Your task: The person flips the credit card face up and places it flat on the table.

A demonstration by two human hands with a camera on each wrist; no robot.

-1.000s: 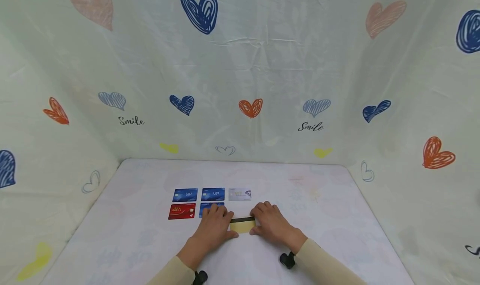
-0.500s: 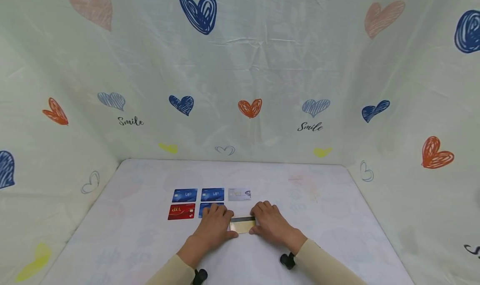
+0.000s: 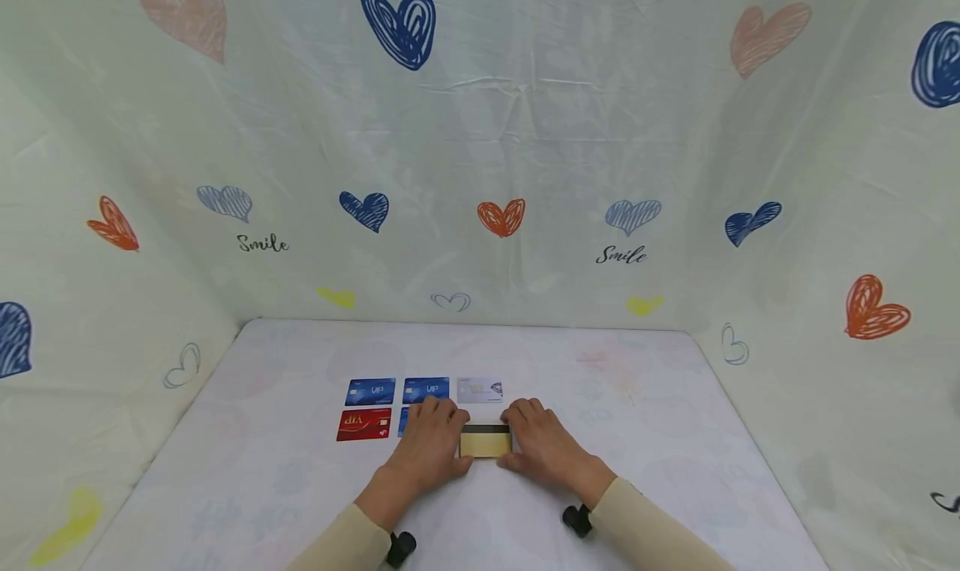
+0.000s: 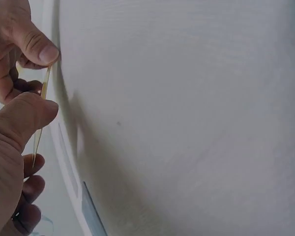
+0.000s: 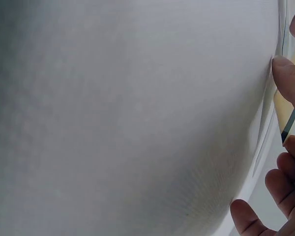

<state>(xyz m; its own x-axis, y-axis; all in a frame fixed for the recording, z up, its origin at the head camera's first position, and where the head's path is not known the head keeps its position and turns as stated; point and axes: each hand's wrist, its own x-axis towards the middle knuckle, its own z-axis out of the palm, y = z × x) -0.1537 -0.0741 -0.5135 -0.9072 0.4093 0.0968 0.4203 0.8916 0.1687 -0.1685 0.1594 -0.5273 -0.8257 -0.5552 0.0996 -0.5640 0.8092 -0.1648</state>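
In the head view a gold card (image 3: 486, 446) with a dark stripe lies between both hands, striped side showing. My left hand (image 3: 429, 442) pinches its left edge between thumb and fingers. At the right edge, my right hand (image 3: 546, 448) grips it the same way. The left wrist view shows the card (image 4: 44, 87) nearly edge-on, with gaps around the fingers. One gold corner with the stripe appears by the right thumb in the right wrist view. Behind my left hand, a blue card (image 3: 403, 421) is mostly covered.
Two blue VIP cards (image 3: 371, 392) and a silver card (image 3: 480, 390) form the back row on the white tabletop (image 3: 637, 421). A red VIP card (image 3: 363, 424) lies in front at the left. Heart-printed cloth (image 3: 510, 279) surrounds the table.
Both hands have moved the gold card slightly away from the body. Its stripe briefly turned greyer and is dark again. More of the front blue card is covered by the left hand.
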